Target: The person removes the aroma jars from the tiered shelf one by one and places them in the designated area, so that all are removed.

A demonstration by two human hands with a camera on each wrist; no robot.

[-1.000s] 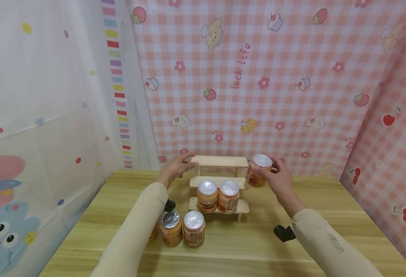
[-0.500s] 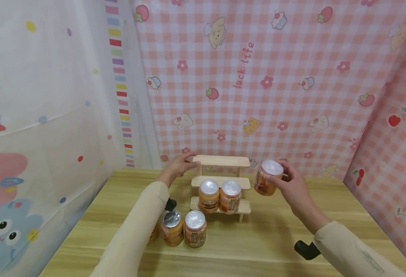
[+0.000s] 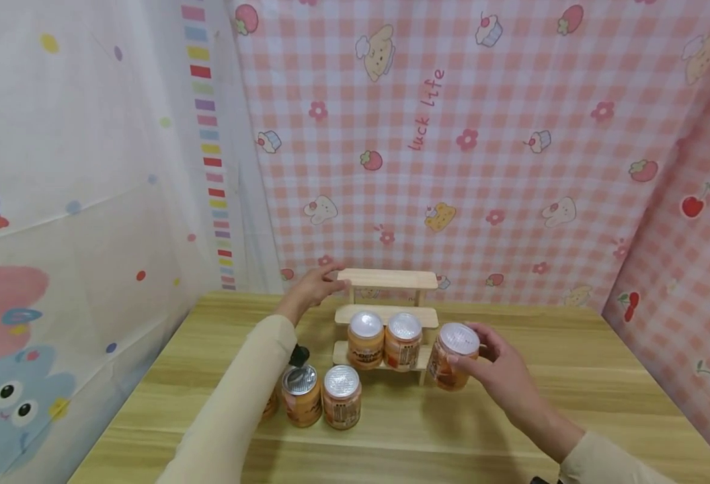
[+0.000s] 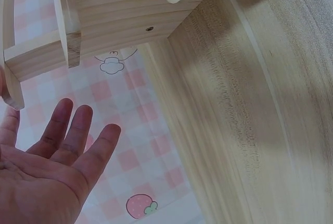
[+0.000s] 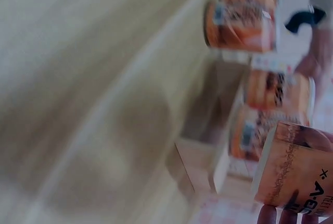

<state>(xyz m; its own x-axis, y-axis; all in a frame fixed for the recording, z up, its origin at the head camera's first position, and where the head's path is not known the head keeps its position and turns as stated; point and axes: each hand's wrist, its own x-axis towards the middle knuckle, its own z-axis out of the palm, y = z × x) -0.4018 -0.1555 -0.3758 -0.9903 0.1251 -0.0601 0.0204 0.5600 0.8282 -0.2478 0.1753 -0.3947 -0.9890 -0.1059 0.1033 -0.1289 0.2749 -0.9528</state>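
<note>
In the head view a three-tier wooden display stand (image 3: pixel 388 278) stands at the back of the table. My left hand (image 3: pixel 314 289) pinches the left end of its top board between thumb and index finger, and its other fingers (image 4: pixel 93 146) spread free in the left wrist view. My right hand (image 3: pixel 506 376) grips an orange-labelled can (image 3: pixel 452 359) with a silver lid, held tilted near the right end of the lowest board. Two similar cans, a left one (image 3: pixel 365 346) and a right one (image 3: pixel 403 346), sit side by side on that lowest board.
Two more orange cans, one dark-lidded (image 3: pixel 302 403) and one silver-lidded (image 3: pixel 341 403), stand on the wooden table (image 3: pixel 391 450) in front of the stand. A third can (image 3: pixel 271 407) is mostly hidden by the left sleeve. A pink checked cloth (image 3: pixel 488 175) hangs behind.
My right hand has carried its can from beside the upper boards, first outward to the right, then down and back left to the lowest board's end. My left hand has stayed put.
</note>
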